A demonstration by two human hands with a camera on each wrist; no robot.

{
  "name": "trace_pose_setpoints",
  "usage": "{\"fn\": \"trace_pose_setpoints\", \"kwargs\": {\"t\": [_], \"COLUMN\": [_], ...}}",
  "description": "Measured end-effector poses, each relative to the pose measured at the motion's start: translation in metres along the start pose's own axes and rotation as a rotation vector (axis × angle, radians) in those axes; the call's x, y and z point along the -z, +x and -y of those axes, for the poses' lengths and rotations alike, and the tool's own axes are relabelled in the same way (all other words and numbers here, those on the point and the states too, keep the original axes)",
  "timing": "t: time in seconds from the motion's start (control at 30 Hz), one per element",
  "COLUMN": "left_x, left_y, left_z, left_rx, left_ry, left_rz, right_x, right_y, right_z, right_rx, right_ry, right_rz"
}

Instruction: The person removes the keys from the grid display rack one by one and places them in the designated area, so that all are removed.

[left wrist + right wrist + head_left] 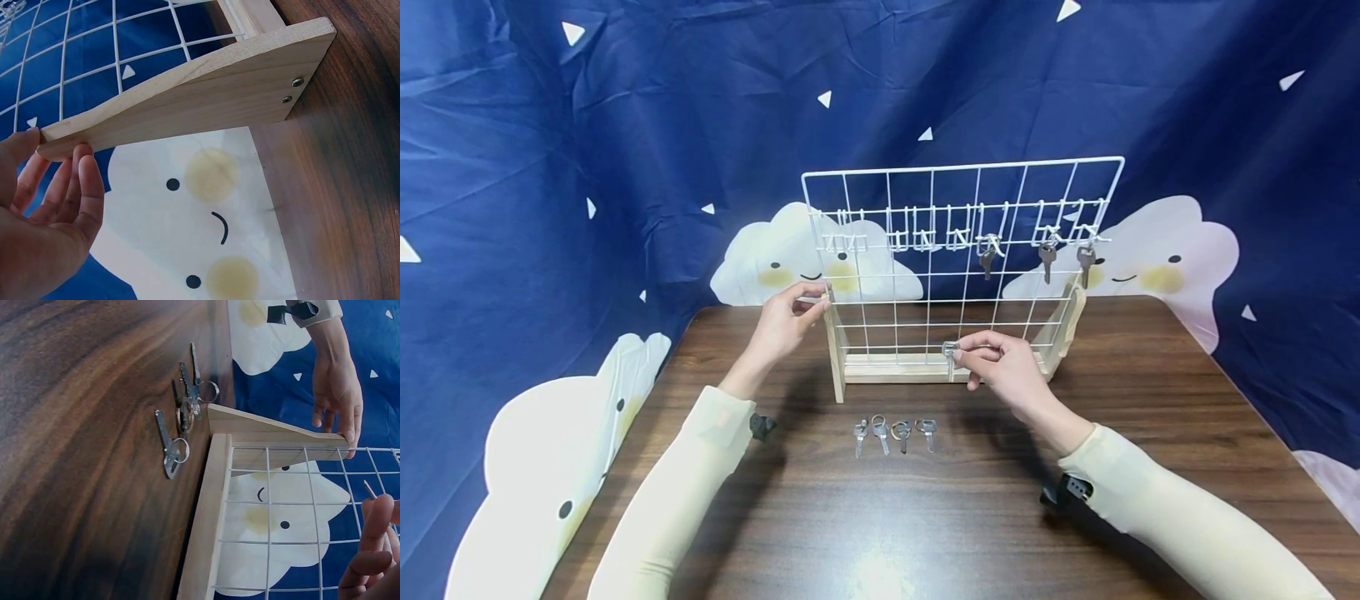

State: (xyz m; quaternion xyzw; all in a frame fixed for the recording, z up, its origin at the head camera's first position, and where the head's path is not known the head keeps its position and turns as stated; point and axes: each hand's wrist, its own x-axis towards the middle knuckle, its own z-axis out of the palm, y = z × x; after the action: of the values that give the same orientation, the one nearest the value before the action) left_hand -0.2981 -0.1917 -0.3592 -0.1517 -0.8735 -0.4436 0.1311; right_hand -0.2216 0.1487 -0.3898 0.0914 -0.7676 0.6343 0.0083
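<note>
A white wire grid rack point(929, 275) stands on wooden side pieces. My left hand point(781, 323) pinches the tip of the left wooden side piece point(187, 94), thumb on one side and fingertips on the other. In front of the grid's lower part, my right hand point(1009, 373) pinches a key point(950, 350) between thumb and fingers. Only a thin end of that key point(370, 489) shows in the right wrist view. Three keys hang from hooks toward the grid's right: one key point(987, 264), another key point(1047, 262) and a rightmost key point(1086, 265).
Several keys with rings lie in a row on the brown wooden table point(880, 508), including a left key point(860, 435) and a right key point(929, 432). White hooks point(924, 240) line the grid's upper part. A blue cloth point(662, 108) with clouds hangs behind.
</note>
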Motion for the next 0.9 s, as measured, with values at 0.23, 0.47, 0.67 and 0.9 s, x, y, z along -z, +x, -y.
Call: {"fn": "trace_pose_setpoints", "kwargs": {"t": [0.23, 0.47, 0.67, 0.9], "left_x": [-0.001, 0.000, 0.000, 0.000], "left_y": [0.000, 0.000, 0.000, -0.001], "left_z": [0.000, 0.000, 0.000, -0.001], "left_rx": [-0.003, 0.006, -0.001, -0.009], "left_ry": [-0.001, 0.003, 0.006, 0.014], "left_rz": [0.000, 0.003, 0.002, -0.002], "right_x": [0.000, 0.000, 0.001, 0.002], "right_y": [-0.001, -0.002, -0.003, -0.004], "right_z": [-0.009, -0.014, -0.019, -0.028], "right_rx": [-0.057, -0.123, -0.167, -0.199], "right_ry": [-0.004, 0.004, 0.005, 0.009], "right_rz": [0.028, 0.068, 0.085, 0.122]}}
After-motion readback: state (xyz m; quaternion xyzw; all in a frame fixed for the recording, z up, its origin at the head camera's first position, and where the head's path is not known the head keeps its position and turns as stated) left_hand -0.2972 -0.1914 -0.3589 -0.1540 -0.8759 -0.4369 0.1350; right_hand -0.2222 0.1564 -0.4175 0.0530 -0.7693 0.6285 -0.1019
